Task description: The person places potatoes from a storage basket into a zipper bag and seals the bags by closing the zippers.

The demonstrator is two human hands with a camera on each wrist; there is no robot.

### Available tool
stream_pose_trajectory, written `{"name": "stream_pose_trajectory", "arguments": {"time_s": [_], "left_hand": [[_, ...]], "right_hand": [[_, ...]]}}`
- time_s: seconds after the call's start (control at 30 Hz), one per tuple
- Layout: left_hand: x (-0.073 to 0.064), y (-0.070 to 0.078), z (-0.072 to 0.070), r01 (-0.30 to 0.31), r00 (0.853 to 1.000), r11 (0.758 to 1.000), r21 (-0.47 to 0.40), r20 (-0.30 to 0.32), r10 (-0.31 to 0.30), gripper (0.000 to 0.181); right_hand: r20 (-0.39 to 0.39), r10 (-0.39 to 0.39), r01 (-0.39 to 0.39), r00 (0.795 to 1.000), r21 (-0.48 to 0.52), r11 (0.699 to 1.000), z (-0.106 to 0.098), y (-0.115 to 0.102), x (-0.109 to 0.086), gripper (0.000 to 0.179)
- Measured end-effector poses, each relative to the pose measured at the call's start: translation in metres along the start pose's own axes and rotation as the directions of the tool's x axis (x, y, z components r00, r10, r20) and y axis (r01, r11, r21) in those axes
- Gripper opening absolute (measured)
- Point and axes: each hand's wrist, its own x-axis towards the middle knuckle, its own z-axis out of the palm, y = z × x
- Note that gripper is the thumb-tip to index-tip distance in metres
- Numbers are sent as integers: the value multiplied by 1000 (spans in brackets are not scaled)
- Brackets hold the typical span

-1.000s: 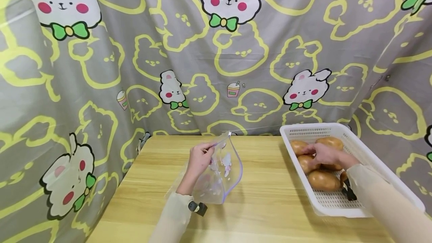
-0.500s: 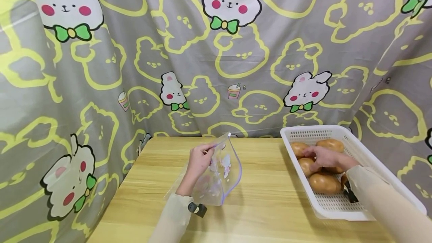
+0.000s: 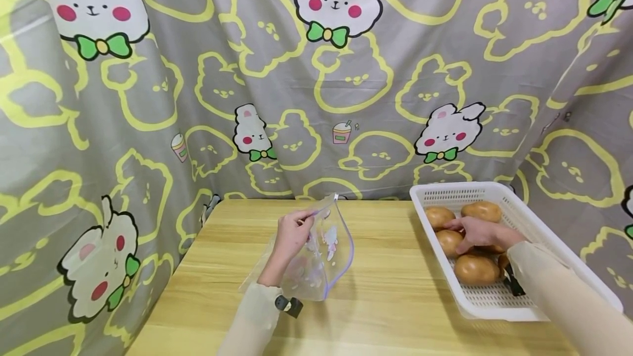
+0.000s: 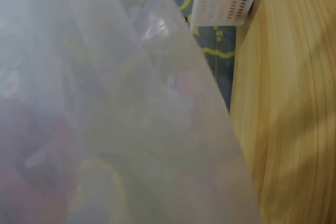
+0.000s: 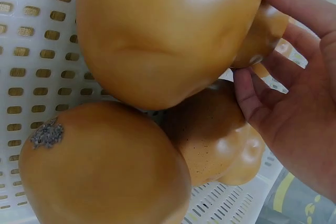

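My left hand (image 3: 293, 235) pinches the upper edge of a clear zip bag (image 3: 341, 254) with a purple seal strip and printed figures; the bag's mouth gapes toward the right. Its cloudy film (image 4: 131, 129) fills most of the left wrist view and hides the fingers there. On the right, my right hand (image 3: 478, 232) reaches into a white plastic basket (image 3: 494, 313) among several smooth brown potatoes. Its thumb and fingers bracket one potato (image 5: 260, 35), partly hidden behind a nearer potato (image 5: 168, 35). Another potato (image 5: 105, 166) has a grey rough patch.
The wooden table (image 3: 390, 301) carries the bag at its middle and the basket at its right. A grey curtain (image 3: 296, 81) with cartoon rabbits hangs behind and along both sides. Dark wrist cameras (image 3: 289, 305) are strapped to the wrists.
My right hand has shifted very slightly among the potatoes, its fingers settling around one of them. The left hand and the bag stay where they were.
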Motion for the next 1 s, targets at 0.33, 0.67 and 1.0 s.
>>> {"name": "stream_pose_trajectory", "arguments": {"time_s": [0.33,0.67,1.0], "left_hand": [[0,2,-3,-34,999,999,-4,7,34,20],[0,3,-4,-28,999,1000,13,28,27,22],[-2,3,-1,-9,1000,1000,-9,16,9,20]], "right_hand": [[4,31,-31,1000,46,998,-1,-1,-4,67],[-110,28,-22,994,49,999,-7,-5,-13,71],[-214,-72,57,974,-72,996,-30,-28,-24,70]]}}
